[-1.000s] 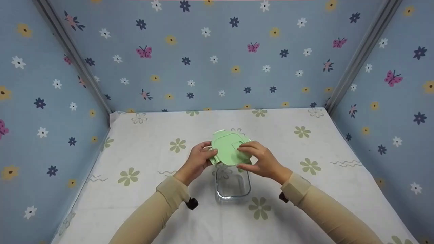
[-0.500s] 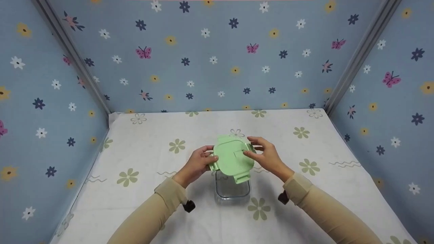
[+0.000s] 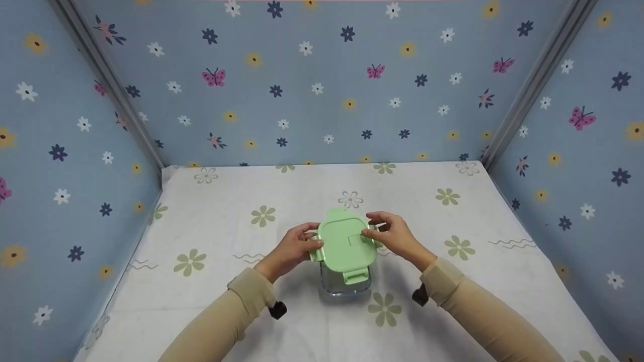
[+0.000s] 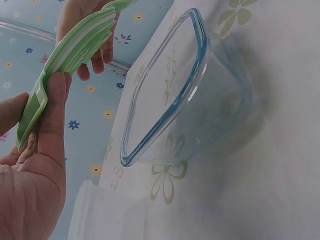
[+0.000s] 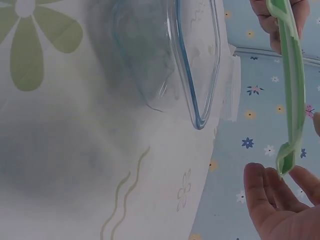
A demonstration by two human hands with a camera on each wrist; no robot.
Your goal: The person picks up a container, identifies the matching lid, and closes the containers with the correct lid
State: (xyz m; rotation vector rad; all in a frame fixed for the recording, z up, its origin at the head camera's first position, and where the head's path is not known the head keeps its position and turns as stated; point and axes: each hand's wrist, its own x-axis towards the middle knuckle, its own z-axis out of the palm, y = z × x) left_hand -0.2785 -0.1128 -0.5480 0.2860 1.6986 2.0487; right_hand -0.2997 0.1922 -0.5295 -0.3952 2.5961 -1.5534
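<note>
Lid has come down and toward the lower centre of the head view since a second ago, levelling out and now sitting over the glass container instead of behind it; both hands have followed it.

Bench is wearing a white cloth with pale green flowers, filling the lower half of the head view. Blue flower-and-butterfly walls are closing it in at left, back and right, with metal corner posts at upper left and upper right.

Open cloth is lying all around the container; bench edges are running well apart from the hands on every side.

Left hand is pinching the lid's left edge, fingers clamped on the rim. Right hand is gripping the right edge, fingers curled at the side clip.

Wrist views are showing the lid hovering off the container rim, not touching, a clear gap between lid and glass.

Container is standing upright on the cloth, lower centre, looking empty. Lid's front clip is hanging over its near side.
</note>
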